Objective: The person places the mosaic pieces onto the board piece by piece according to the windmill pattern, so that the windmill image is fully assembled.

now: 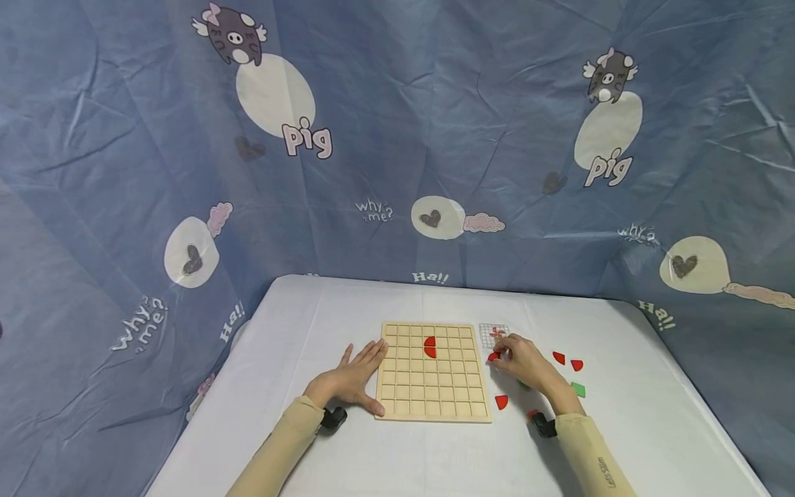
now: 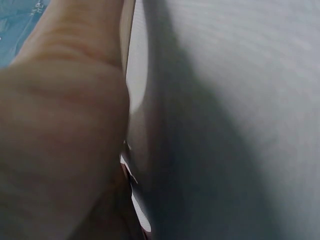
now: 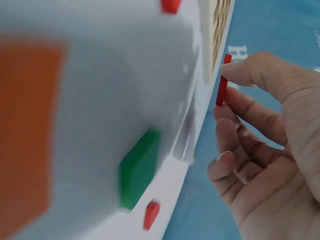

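Observation:
A wooden grid board (image 1: 435, 397) lies on the white table with two red quarter-circle pieces (image 1: 430, 346) side by side in its upper middle cells. My left hand (image 1: 352, 379), fingers spread, rests at the board's left edge; only its blurred heel and wrist (image 2: 60, 130) show in the left wrist view. Right of the board, my right hand (image 1: 523, 362) pinches a red piece (image 3: 223, 80) between thumb and fingers, held on edge above the table. A small printed grid card (image 1: 486, 334) with a red figure lies just beyond this hand, partly covered by it.
Right of the board lie loose red pieces (image 1: 501, 402) (image 1: 559, 357) (image 1: 577, 365) and a green piece (image 1: 578, 389). Another green piece (image 3: 140, 170) lies under my right hand. A red piece (image 1: 532, 415) is beside the right wrist. A blue printed cloth (image 1: 373, 255) hangs behind the table.

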The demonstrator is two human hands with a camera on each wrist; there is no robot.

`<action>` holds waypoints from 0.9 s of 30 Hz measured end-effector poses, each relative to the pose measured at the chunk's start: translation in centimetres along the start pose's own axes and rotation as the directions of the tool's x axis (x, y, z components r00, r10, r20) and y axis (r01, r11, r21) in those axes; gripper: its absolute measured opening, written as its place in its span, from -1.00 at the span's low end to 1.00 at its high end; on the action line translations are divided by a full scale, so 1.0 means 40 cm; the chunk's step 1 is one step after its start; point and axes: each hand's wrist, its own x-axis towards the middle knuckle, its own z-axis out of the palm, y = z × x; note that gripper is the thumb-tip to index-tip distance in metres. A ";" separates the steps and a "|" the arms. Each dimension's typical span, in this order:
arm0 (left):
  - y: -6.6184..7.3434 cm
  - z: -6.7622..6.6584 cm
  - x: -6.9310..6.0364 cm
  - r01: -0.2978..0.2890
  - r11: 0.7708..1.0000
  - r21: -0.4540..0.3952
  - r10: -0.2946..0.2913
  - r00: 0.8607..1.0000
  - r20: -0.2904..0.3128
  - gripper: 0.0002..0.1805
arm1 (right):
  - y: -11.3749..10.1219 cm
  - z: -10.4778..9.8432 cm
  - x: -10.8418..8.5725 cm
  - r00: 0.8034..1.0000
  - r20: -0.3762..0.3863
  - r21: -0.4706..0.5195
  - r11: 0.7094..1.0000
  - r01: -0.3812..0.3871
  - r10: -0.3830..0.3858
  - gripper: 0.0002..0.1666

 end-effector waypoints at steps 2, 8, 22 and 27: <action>0.001 0.000 -0.001 -0.001 1.000 -0.002 0.001 1.000 0.000 0.49 | -0.018 0.005 0.010 1.000 0.001 0.004 1.000 0.028 -0.028 -0.78; 0.000 -0.002 -0.003 0.005 1.000 -0.002 -0.005 1.000 0.004 0.49 | -0.070 0.027 0.044 0.995 0.014 0.017 0.995 0.101 -0.102 -0.80; -0.001 -0.001 -0.008 -0.002 1.000 -0.019 0.002 1.000 0.004 0.49 | -0.154 0.080 0.100 0.980 0.067 0.042 0.982 0.183 -0.186 -0.82; -0.004 0.000 -0.005 0.002 1.000 -0.015 -0.002 1.000 -0.002 0.51 | -0.167 0.098 0.114 0.980 0.087 0.035 0.984 0.177 -0.180 -0.85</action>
